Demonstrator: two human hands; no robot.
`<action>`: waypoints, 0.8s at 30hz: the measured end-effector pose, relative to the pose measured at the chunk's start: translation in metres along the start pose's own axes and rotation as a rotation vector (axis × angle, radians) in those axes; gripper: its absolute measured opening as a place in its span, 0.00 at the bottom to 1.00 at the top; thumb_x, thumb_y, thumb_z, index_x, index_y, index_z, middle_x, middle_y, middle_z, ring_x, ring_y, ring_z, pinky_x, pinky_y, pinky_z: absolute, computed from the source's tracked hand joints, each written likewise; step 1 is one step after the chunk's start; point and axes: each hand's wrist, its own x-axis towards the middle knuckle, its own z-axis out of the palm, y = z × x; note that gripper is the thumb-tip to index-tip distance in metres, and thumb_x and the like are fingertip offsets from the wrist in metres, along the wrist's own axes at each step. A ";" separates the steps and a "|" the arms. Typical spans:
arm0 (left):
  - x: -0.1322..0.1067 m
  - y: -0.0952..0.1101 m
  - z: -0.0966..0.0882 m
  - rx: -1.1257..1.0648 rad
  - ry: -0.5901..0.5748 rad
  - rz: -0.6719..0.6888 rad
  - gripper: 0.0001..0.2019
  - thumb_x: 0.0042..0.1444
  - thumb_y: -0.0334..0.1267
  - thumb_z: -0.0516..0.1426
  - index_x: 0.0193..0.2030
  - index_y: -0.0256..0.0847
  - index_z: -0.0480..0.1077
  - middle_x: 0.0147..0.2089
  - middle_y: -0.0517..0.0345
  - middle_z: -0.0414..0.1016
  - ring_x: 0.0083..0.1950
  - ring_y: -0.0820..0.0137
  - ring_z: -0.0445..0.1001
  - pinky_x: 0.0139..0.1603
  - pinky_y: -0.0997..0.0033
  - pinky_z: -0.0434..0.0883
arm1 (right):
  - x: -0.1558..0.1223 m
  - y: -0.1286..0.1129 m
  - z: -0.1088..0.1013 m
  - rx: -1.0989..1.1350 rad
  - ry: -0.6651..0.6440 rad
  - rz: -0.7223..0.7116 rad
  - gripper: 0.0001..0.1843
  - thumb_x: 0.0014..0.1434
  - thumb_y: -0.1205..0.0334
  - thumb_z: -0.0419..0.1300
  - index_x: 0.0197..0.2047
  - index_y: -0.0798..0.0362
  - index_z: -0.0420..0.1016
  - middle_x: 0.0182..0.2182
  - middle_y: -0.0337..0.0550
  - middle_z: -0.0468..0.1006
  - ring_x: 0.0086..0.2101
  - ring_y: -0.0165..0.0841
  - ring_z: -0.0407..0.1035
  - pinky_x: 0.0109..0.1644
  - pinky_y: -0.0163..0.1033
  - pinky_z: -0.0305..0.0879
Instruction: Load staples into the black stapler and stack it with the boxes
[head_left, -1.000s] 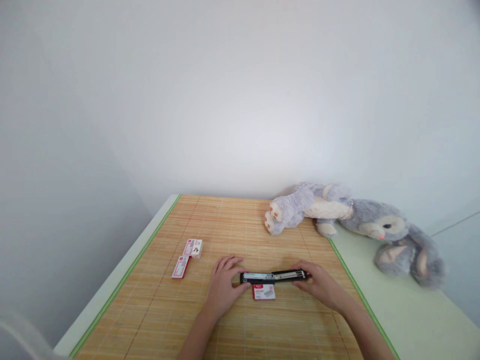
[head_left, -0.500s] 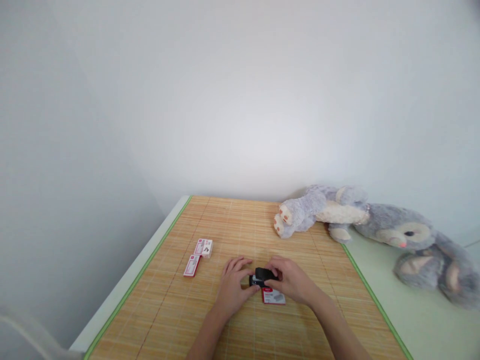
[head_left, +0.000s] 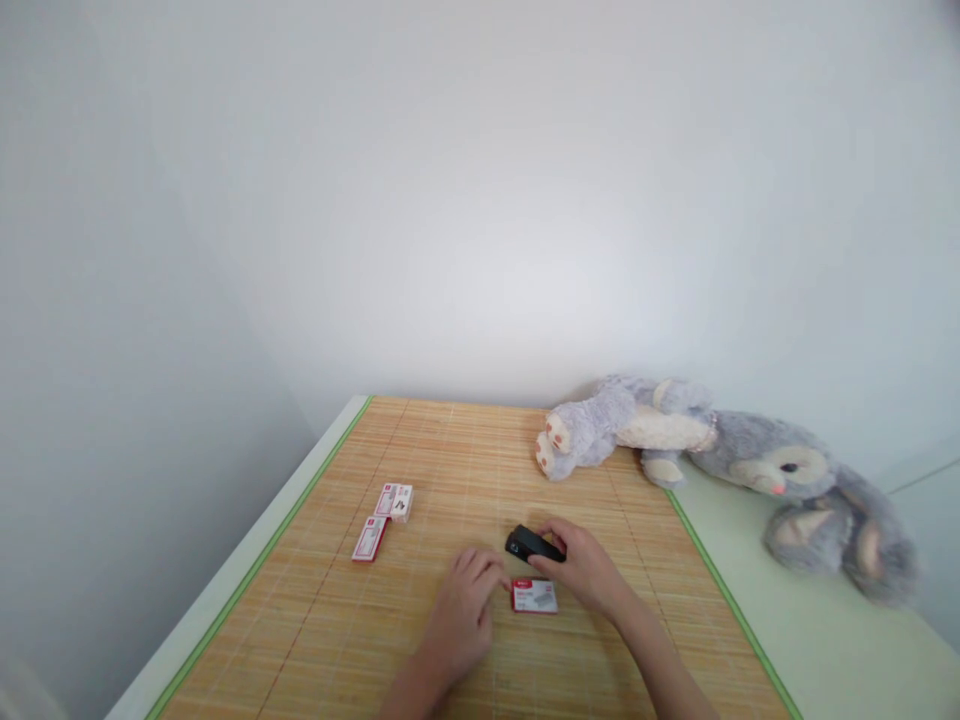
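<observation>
A black stapler [head_left: 531, 543] is in my right hand [head_left: 581, 565], with the thumb and fingers closed round its right end. Its top now lies down over its base. Just below the stapler, a red and white box of staples [head_left: 535, 596] lies flat on the bamboo mat. My left hand [head_left: 463, 610] is at the box's left side, fingers loosely bent, the fingertips at or very near its left edge. Nothing shows held in that hand.
Two more small red and white boxes lie at the left, a flat one [head_left: 370, 539] and a thicker one [head_left: 394, 501] behind it. A grey plush rabbit [head_left: 667, 428] stretches across the back right. The green-edged bamboo mat [head_left: 420, 450] covers much of the white table.
My left hand has left the stapler and come down toward the staple box. The stapler's raised top has been closed, and it has moved slightly away from the box. My view has shifted slightly.
</observation>
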 end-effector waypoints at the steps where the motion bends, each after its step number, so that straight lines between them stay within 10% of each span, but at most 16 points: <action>1: 0.001 0.009 0.004 0.006 -0.080 0.060 0.31 0.43 0.20 0.50 0.51 0.51 0.73 0.55 0.58 0.74 0.60 0.62 0.67 0.63 0.56 0.66 | -0.001 0.004 0.000 0.022 0.015 0.022 0.15 0.58 0.52 0.65 0.46 0.50 0.78 0.31 0.36 0.76 0.32 0.34 0.67 0.35 0.36 0.56; 8: 0.016 0.036 0.015 0.064 -0.344 0.184 0.43 0.40 0.21 0.51 0.63 0.62 0.68 0.67 0.64 0.66 0.68 0.61 0.59 0.70 0.54 0.60 | -0.005 0.025 0.002 0.157 0.105 0.147 0.21 0.57 0.44 0.64 0.45 0.50 0.81 0.23 0.33 0.71 0.26 0.32 0.63 0.32 0.36 0.54; 17: -0.003 -0.026 -0.031 0.106 -0.174 -0.165 0.45 0.47 0.33 0.59 0.74 0.55 0.55 0.69 0.55 0.65 0.69 0.56 0.61 0.71 0.55 0.59 | -0.039 0.030 0.021 0.300 0.199 0.253 0.29 0.59 0.36 0.61 0.47 0.53 0.81 0.21 0.34 0.68 0.24 0.33 0.63 0.29 0.37 0.57; 24: -0.004 -0.021 -0.019 -0.017 -0.133 -0.172 0.39 0.49 0.40 0.66 0.70 0.54 0.62 0.67 0.57 0.69 0.68 0.57 0.63 0.70 0.57 0.60 | -0.063 -0.001 0.064 0.664 0.173 0.337 0.37 0.60 0.32 0.59 0.60 0.52 0.72 0.25 0.32 0.68 0.19 0.30 0.65 0.23 0.36 0.63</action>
